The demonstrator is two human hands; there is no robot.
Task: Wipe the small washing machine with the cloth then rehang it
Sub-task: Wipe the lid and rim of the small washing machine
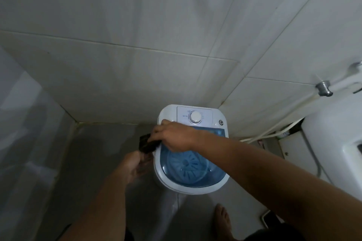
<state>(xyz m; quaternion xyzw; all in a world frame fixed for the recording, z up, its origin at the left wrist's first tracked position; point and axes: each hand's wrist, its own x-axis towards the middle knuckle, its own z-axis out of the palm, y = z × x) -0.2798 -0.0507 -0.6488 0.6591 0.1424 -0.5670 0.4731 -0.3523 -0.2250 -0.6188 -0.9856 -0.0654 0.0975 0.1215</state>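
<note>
**White tiles, a little washer and a dark cloth**

Pale tiles cover the wall. They are big, flat and smooth, with thin lines between them. The floor is grey and shiny.

On the right stands a large white tank with round, smooth sides. A white hose runs along the wall behind it, under a metal fitting.

The small washing machine sits on the floor in the corner, close to the wall. It is white plastic with rounded corners. Its long side runs from the wall toward the person. The lid is see-through blue, and a blue wheel with spokes shows under it. A round white knob sits at the wall end.

The right hand reaches across the top of the washer. It is closed around one end of the cloth, right at the washer's left edge. The cloth is dark and looks wrinkly. It hangs just off the washer's left side and runs down toward the left hand. That hand is curled around the lower end of the cloth, but it is blurry, so how tight the grip is cannot be told.

A bare foot stands on the floor below the washer.
</note>
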